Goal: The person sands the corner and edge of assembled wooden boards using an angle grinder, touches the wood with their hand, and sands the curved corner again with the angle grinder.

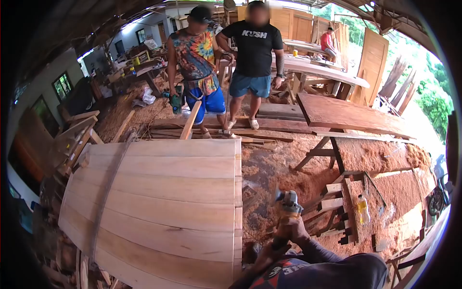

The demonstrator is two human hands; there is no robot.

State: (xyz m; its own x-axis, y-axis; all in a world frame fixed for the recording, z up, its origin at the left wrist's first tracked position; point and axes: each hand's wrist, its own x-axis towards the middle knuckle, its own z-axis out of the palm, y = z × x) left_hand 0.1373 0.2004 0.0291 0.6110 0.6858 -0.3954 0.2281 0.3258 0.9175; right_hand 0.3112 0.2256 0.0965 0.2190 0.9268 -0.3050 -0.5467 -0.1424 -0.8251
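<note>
An angle grinder [289,204] with a grey head and yellowish body points away from me, its disc upright at the front left. My right hand [294,229] is wrapped round its body just behind the head. Lower down, my left hand [267,255] closes on the dark rear end of the grinder; some of its fingers are hidden. The tool is held in front of my chest, just right of a wide panel of joined planks [168,202], and apart from it. A long dark bar [111,188] lies across the panel's left part.
Two people stand beyond the panel; one holds a green power tool [176,100]. A reddish board [353,115] rests on supports at right. Stacked wood blocks [332,204] and a bottle of yellow liquid [363,209] are nearer. Sawdust [274,168] covers the floor. Another person sits far back.
</note>
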